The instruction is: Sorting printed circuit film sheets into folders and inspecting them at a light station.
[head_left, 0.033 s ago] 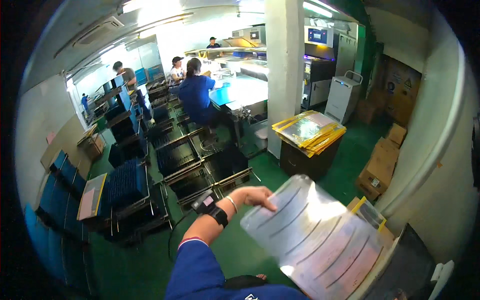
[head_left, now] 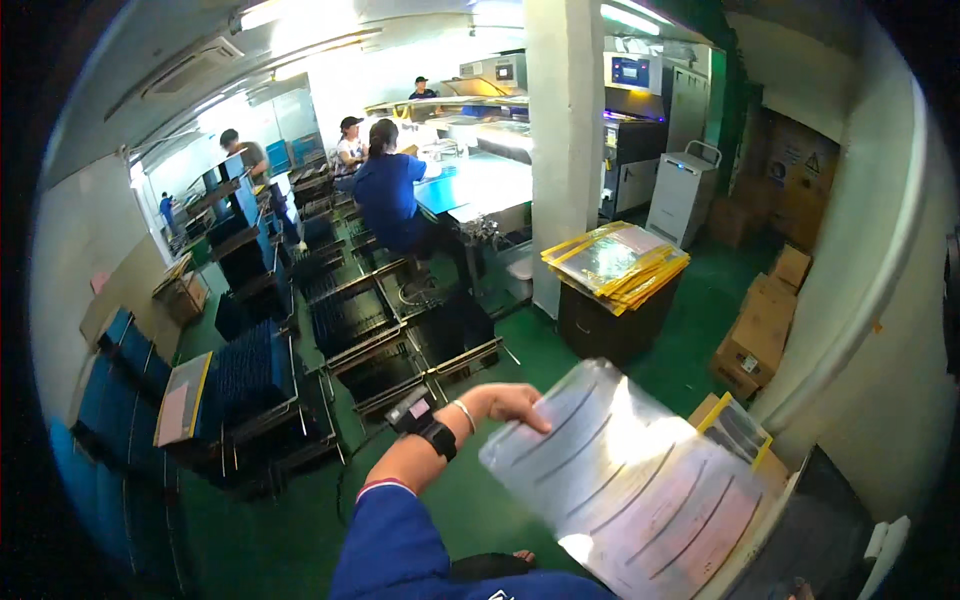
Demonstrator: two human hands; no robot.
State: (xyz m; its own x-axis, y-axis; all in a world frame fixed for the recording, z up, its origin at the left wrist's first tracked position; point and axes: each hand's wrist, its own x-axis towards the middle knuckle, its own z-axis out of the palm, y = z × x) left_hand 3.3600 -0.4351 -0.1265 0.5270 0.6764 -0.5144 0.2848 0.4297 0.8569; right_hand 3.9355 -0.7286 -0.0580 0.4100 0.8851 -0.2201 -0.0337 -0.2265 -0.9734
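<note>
Plastic sheet (head_left: 650,470) slants before us, black racks (head_left: 352,312) leftward, dark cabinet (head_left: 600,325) and cartons (head_left: 758,330) beyond; its long axis runs upper-left to lower-right. Our left hand (head_left: 510,403) pinches its upper-left end; our right hand's (head_left: 801,590) fingers we cannot make out.

The person wears a blue top (head_left: 550,586), whose short sleeve (head_left: 395,540) ends with red and white trim (head_left: 386,486). Behind the left hand (head_left: 512,402) there is a thin silvery bracelet (head_left: 464,416), then a black strap (head_left: 439,438) carrying a small dark device (head_left: 403,407) with a pinkish label (head_left: 420,409).
</note>
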